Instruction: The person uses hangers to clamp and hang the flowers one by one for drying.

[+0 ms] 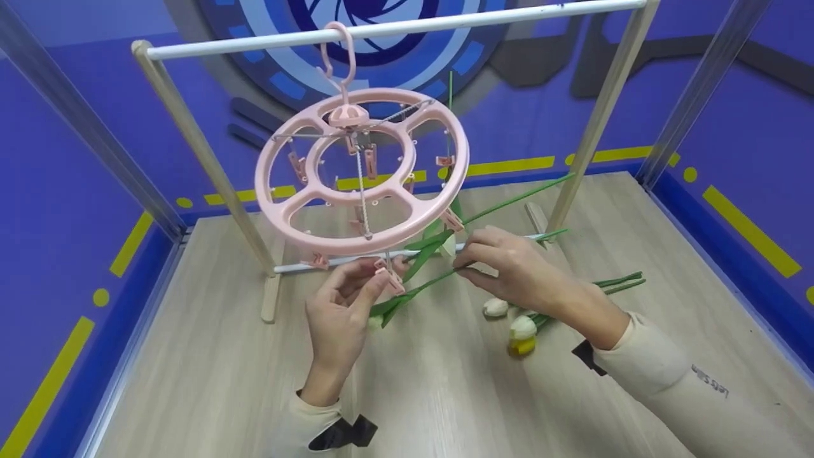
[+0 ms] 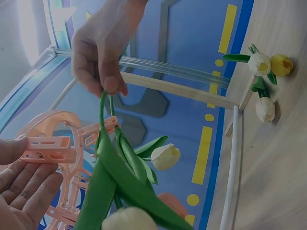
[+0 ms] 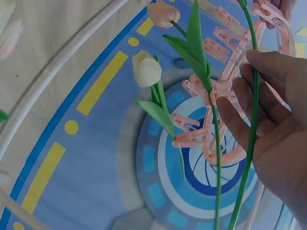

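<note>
A pink round clip hanger [image 1: 375, 243] hangs in front of me. My left hand [image 1: 340, 318] pinches one of its pink clothespins [image 2: 48, 149] between thumb and fingers. My right hand [image 1: 515, 264] holds the green stem [image 3: 254, 96] of a tulip, whose leaves [image 2: 120, 167] and pale bloom [image 2: 129, 220] point down toward my left hand. In the head view the leaves overlap the pinched clothespin's lower end. Hanging upside down from other clips are a white tulip [image 3: 146, 69] and a pink tulip [image 3: 163, 14].
A white rod [image 1: 407, 27] on wooden posts [image 1: 601, 114] carries the hanger's hook. On the wooden table [image 1: 432, 394], right of centre, lie white tulips [image 1: 523, 327] and a yellow tulip [image 1: 523, 346]. Blue patterned walls [image 1: 76, 127] enclose the table.
</note>
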The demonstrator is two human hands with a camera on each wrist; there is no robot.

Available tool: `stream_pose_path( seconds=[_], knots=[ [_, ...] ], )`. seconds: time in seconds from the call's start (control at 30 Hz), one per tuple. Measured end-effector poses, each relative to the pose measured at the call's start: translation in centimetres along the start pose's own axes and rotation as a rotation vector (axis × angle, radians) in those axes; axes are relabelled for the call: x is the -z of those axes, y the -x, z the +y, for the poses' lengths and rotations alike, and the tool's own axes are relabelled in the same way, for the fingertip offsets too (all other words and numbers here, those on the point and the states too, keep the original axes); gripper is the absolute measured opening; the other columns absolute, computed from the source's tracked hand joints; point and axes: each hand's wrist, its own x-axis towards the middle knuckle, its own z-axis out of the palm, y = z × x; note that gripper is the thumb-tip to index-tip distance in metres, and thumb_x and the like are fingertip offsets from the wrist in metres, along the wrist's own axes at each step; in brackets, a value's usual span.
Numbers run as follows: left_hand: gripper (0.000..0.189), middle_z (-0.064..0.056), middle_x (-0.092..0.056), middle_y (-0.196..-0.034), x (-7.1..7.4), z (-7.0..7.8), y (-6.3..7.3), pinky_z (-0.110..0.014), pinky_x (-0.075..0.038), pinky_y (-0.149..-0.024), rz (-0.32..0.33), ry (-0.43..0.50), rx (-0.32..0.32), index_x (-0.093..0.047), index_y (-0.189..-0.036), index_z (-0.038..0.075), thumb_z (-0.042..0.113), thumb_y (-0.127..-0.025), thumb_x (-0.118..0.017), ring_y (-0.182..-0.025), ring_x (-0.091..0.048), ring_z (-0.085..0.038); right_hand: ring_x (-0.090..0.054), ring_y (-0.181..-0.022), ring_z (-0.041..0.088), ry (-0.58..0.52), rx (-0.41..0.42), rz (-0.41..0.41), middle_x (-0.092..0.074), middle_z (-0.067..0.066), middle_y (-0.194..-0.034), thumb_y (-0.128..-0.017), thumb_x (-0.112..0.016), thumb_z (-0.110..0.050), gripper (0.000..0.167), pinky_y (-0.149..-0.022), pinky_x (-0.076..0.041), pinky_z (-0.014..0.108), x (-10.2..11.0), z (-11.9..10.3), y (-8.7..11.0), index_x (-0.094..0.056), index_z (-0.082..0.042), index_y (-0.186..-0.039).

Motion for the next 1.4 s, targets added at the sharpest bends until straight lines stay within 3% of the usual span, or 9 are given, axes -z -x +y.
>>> stream_pose_path(
  seconds=[0.2,0.53,0.83,1.13,1.4],
  knots=[
    [0.021,-0.01,-0.077,-0.107,-0.2,-0.1,0.0,-0.036,-0.064,-0.088,0.003,-0.007,0.026,-0.074,-0.113,-0.006,-0.002,-0.094,-0.079,-0.097,-0.076,-0.024,-0.066,-0.09,0.019,0.004,0.004,0.012,-0.072,0.003,-0.098,-0.085,-0.088,0.002,0.02,-0.073,-0.062,0.031,-1.2,-0.5,-1.0,-0.077,-0.007,-0.1],
    [0.022,-0.009,-0.076,-0.107,-0.6,0.1,-0.1,-0.034,-0.064,-0.086,-0.015,0.015,0.051,-0.073,-0.114,-0.004,0.001,-0.094,-0.08,-0.095,-0.076,-0.024,-0.071,-0.104,0.023,-0.03,-0.001,0.014,-0.075,0.006,-0.11,-0.087,-0.088,0.0,0.02,-0.091,-0.063,0.036,-2.2,-1.4,-2.2,-0.077,-0.004,-0.103],
    [0.021,-0.01,-0.076,-0.105,-0.8,0.2,0.0,-0.035,-0.065,-0.082,-0.019,0.045,0.044,-0.074,-0.112,-0.005,0.001,-0.094,-0.081,-0.092,-0.076,-0.025,-0.069,-0.096,0.022,-0.033,0.047,0.058,-0.074,0.005,-0.106,-0.086,-0.087,0.002,0.02,-0.082,-0.064,0.035,-2.8,-1.6,-2.4,-0.075,-0.004,-0.101],
    [0.023,-0.012,-0.076,-0.105,-0.8,0.2,0.0,-0.034,-0.065,-0.083,-0.012,0.04,0.079,-0.073,-0.115,-0.006,0.001,-0.094,-0.08,-0.093,-0.076,-0.025,-0.069,-0.096,0.021,-0.041,0.021,0.041,-0.074,0.005,-0.107,-0.086,-0.087,0.002,0.021,-0.082,-0.064,0.034,-2.7,-1.7,-2.4,-0.076,-0.004,-0.103],
    [0.028,-0.012,-0.076,-0.11,-0.6,0.4,-0.2,-0.033,-0.064,-0.086,-0.027,0.026,0.158,-0.073,-0.121,-0.005,0.006,-0.096,-0.08,-0.097,-0.076,-0.023,-0.07,-0.1,0.022,-0.05,0.032,0.035,-0.074,0.005,-0.11,-0.087,-0.087,0.0,0.02,-0.086,-0.063,0.034,-2.6,-1.6,-2.2,-0.076,-0.005,-0.103]
  ],
)
